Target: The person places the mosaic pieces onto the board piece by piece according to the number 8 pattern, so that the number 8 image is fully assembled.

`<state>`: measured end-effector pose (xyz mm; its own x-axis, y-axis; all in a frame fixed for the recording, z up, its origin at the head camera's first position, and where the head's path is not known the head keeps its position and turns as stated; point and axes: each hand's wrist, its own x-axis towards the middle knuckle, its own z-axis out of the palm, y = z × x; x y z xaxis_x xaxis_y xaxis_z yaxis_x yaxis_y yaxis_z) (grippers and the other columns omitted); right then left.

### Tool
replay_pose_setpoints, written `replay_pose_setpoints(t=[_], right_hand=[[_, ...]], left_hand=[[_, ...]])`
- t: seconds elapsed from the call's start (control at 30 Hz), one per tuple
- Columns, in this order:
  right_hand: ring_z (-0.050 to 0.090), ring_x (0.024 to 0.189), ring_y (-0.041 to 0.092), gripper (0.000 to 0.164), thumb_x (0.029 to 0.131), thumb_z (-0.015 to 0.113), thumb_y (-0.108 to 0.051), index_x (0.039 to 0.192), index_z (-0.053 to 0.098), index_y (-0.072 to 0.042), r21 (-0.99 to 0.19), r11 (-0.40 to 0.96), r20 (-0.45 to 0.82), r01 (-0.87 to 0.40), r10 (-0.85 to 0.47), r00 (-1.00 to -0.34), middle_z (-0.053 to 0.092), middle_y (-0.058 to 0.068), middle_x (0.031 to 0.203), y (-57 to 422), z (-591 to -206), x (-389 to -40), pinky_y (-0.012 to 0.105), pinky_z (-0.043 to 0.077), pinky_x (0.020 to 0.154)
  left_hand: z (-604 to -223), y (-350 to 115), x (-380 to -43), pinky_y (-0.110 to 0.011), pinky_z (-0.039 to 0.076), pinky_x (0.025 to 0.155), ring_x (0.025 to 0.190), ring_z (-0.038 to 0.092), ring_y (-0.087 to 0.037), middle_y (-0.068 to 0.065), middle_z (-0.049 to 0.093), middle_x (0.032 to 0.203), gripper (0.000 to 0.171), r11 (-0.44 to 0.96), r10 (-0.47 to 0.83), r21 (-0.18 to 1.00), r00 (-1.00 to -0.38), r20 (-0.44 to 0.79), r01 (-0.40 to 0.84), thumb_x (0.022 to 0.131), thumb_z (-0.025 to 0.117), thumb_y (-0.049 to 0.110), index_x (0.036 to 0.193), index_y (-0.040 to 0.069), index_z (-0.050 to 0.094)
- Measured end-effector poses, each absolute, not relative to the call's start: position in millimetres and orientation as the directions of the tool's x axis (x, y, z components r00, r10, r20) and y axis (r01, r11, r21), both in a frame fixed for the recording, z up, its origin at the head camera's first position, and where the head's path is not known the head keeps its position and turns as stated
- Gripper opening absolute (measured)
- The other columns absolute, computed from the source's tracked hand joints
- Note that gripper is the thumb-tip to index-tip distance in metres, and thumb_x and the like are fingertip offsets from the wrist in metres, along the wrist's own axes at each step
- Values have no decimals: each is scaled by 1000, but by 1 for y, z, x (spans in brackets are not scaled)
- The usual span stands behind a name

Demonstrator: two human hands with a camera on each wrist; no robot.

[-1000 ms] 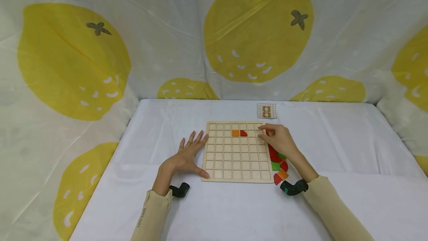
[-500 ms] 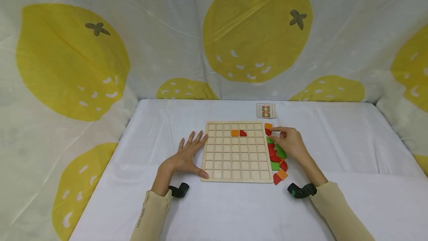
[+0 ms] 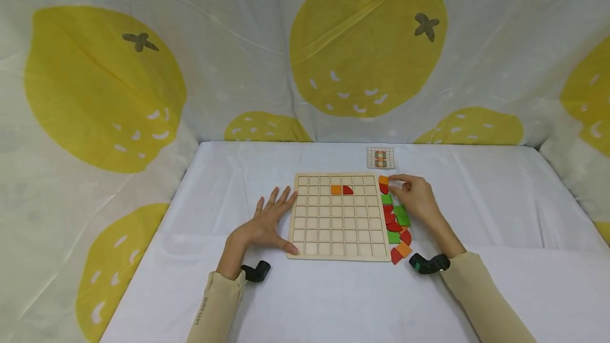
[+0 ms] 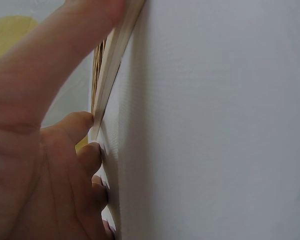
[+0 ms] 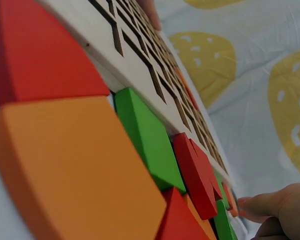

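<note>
In the head view, a square wooden grid board [image 3: 338, 257] lies on the white cloth. An orange square piece [image 3: 336, 190] and a red quarter-round piece [image 3: 348, 190] sit side by side in its second row. My left hand [image 3: 262, 226] spreads its fingers along the board's left edge, thumb at the near corner. My right hand [image 3: 415, 198] is beyond the board's right edge, index finger and thumb apart, fingertips at an orange piece [image 3: 383, 179] and a red piece [image 3: 383, 189]. In the right wrist view, the index fingertip [image 5: 246, 205] reaches that far end of the pieces.
Along the board's right side lie several loose pieces, among them green pieces [image 3: 402, 216], red pieces [image 3: 388, 215] and a near orange piece [image 3: 404, 249]. A small pattern card [image 3: 380, 158] lies behind the board. A lemon-print curtain [image 3: 367, 41] stands at the back.
My right hand has moved right, off the board's upper right corner to the loose pieces beside it, then slightly away from me. The left hand stays at the board's edge.
</note>
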<state>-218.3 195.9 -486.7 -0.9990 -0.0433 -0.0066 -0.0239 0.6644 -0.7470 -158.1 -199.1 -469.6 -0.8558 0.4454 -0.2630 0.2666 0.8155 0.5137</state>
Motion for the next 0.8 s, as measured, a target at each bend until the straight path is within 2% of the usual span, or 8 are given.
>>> replay_pose_setpoints(t=[0.23,0.5,0.63,0.8], right_hand=[[34,47,12,35,100,66,-18,130,69,-1,-754,657,-12,-28,-56,-998,35,-3,56,193,-489,-225,24,26,45],[34,50,14,33,100,67,-19,128,71,-2,-731,682,-17,-14,-39,-999,34,-2,56,198,-488,-222,24,27,48],[35,54,17,37,98,70,-22,129,70,-1,-723,690,-36,19,-10,-999,36,0,58,201,-483,-217,26,26,50],[37,56,18,36,95,75,-22,124,72,0,-722,691,-71,36,-22,-997,37,0,60,203,-478,-211,27,26,50]], left_hand=[[-470,-199,-158,-67,-8,127,162,-14,-37,-10,-4,176,140,817,448,510,-853,-268,269,64,96,53,168,16,8],[-469,-200,-159,-67,-9,127,162,-15,-37,-10,-4,176,140,812,451,517,-854,-260,272,65,95,53,168,16,8],[-469,-200,-159,-66,-9,127,162,-15,-37,-10,-5,176,139,810,453,519,-852,-262,271,65,95,53,168,16,8],[-469,-200,-158,-67,-9,127,162,-15,-38,-10,-5,176,139,810,453,522,-851,-265,268,66,95,52,168,15,8]])
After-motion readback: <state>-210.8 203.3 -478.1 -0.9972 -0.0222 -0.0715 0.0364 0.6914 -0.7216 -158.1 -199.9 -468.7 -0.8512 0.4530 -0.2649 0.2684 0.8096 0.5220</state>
